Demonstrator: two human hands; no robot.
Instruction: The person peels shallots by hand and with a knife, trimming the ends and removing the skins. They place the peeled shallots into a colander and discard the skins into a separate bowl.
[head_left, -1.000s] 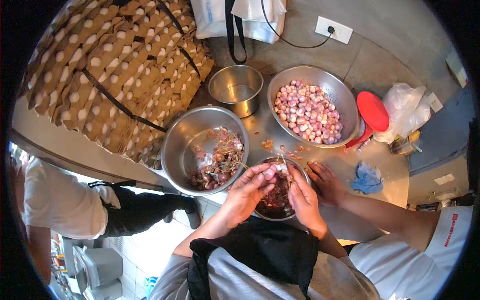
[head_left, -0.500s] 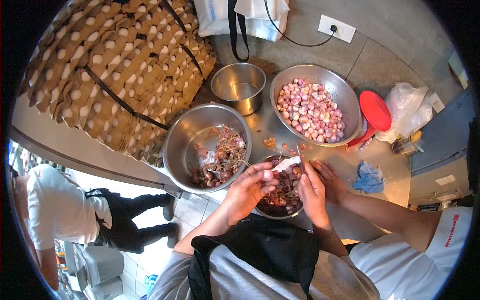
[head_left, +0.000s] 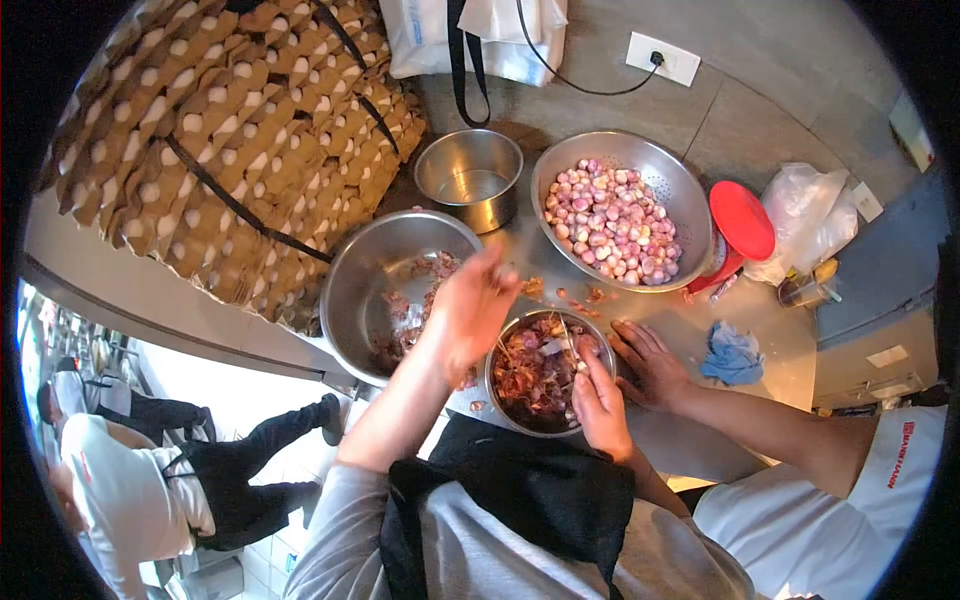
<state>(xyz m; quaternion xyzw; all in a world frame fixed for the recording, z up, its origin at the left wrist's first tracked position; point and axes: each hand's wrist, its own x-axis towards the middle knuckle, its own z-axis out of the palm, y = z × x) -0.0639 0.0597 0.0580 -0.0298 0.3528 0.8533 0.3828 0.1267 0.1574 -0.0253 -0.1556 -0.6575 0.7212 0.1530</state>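
My left hand (head_left: 472,312) is raised over the right edge of the large steel bowl (head_left: 345,335), blurred, and whatever its fingers hold cannot be made out. That bowl holds shallots with dry roots and skins (head_left: 412,300), partly hidden by my hand. My right hand (head_left: 600,400) is closed around a small knife (head_left: 569,335), its blade pointing up over the smaller steel bowl (head_left: 490,385). Reddish peelings (head_left: 530,375) fill this smaller bowl, and a pale scrap lies on them.
Behind stand a colander (head_left: 545,205) of peeled shallots, an empty pot (head_left: 468,190) and a red lid (head_left: 742,220). Egg trays (head_left: 230,150) are stacked at left. A co-worker's hand (head_left: 650,365) rests right of my right hand, near a blue cloth (head_left: 733,352). People (head_left: 150,480) stand lower left.
My left hand has moved up and left from the small bowl to the large one. The pale strip it was near is no longer at its fingers. My right hand has shifted slightly left and down.
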